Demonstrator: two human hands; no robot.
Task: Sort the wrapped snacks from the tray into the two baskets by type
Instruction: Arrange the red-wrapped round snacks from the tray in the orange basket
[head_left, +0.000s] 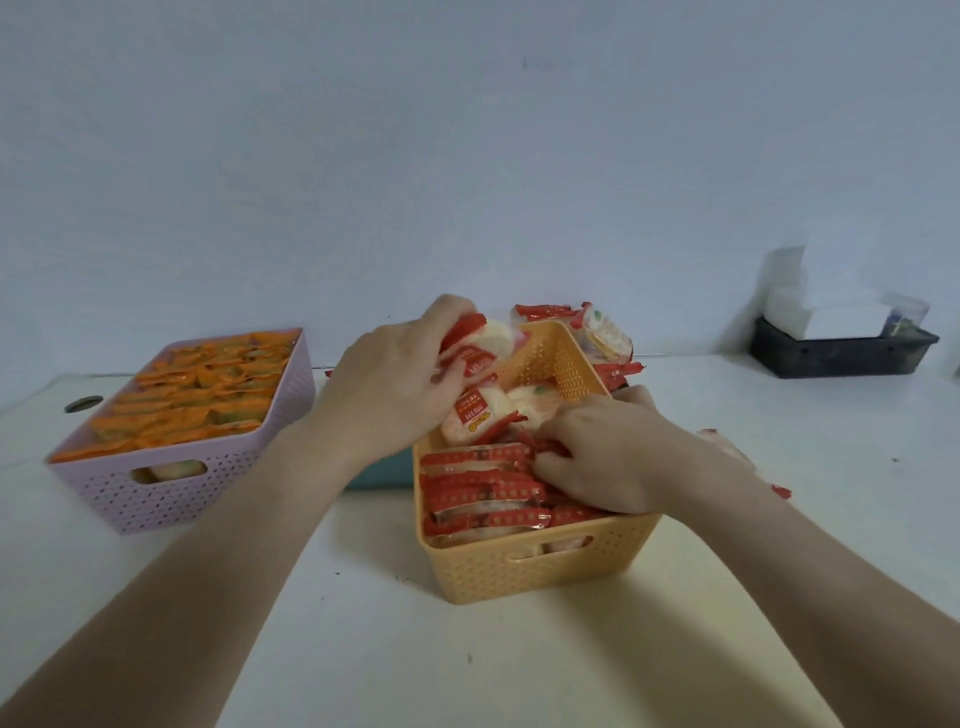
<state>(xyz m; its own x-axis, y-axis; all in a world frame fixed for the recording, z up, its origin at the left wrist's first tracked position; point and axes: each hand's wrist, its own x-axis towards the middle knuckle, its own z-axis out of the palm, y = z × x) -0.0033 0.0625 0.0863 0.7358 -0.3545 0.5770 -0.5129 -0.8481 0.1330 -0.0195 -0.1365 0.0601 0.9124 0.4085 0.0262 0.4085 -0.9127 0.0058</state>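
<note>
The left hand (400, 384) has its fingers clenched around several red-wrapped snacks (470, 353) above the orange basket (540, 566). The right hand (602, 457) presses on the red packs standing in rows inside that basket; its fingertips are buried among them, so I cannot tell its grip. The teal tray (376, 475) is mostly hidden behind basket and forearm. The pink basket (171, 488), left on the tabletop (363, 649), holds orange-wrapped snacks (197, 400).

Red snacks (483, 488) fill the orange basket (540, 566) under the fingers (558, 470); orange snacks (202, 395) fill the pink basket (171, 488) far left.
</note>
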